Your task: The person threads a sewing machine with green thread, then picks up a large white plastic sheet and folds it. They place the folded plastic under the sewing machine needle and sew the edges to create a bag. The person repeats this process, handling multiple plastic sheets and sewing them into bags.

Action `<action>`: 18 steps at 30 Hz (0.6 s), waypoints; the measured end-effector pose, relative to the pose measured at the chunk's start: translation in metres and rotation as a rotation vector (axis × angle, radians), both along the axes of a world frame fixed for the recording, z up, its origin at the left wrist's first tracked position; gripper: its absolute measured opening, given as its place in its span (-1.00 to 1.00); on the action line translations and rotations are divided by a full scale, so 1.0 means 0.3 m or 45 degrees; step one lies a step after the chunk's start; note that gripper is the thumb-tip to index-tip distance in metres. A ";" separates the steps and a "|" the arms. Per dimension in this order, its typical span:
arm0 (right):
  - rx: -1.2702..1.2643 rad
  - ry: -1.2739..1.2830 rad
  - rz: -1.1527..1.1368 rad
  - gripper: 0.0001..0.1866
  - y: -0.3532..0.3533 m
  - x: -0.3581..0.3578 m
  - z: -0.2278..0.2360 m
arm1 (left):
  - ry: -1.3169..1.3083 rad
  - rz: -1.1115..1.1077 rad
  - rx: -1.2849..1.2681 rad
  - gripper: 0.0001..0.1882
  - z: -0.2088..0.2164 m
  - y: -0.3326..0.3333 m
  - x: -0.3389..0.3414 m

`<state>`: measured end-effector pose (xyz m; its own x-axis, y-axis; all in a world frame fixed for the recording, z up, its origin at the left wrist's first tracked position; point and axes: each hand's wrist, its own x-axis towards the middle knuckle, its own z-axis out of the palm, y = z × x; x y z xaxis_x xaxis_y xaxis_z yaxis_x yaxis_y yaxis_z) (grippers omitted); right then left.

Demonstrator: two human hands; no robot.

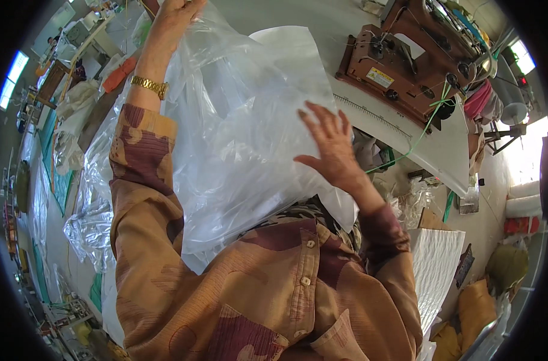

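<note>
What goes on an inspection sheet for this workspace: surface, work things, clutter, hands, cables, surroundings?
Surface: white table, ruled scale along its edge
Work things: clear film, creased, overlapping a white sheet
Clutter: crumpled plastic at left
Hands: left hand at the film's top, grip unclear; right hand open, fingers spread, contact unclear
Cables: green cord by the brown machine; power cables unclear
Surroundings: bright windows at both sides

Label, white with yellow band, on brown sewing machine, near face's lower edge: print too small to read. Ruled scale, between machine and white table's near edge: numerals illegible.
</note>
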<state>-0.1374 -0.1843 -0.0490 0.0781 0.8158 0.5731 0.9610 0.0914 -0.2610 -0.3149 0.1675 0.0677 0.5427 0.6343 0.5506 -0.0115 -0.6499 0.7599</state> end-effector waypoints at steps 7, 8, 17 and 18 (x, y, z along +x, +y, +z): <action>0.276 -0.255 -0.200 -0.84 0.066 0.224 0.127 | -0.134 0.238 0.026 -0.86 0.182 0.078 -0.100; 0.489 -0.242 -0.238 -0.85 0.037 0.222 0.283 | -0.209 0.226 0.002 -0.79 0.216 0.182 -0.173; 0.362 -0.009 0.162 -0.34 0.138 0.028 0.236 | -0.276 0.053 -0.011 -0.75 0.374 -0.183 0.011; 0.307 -0.154 0.211 -0.30 0.211 0.014 0.179 | -0.246 -0.043 -0.004 -0.85 0.367 -0.249 0.026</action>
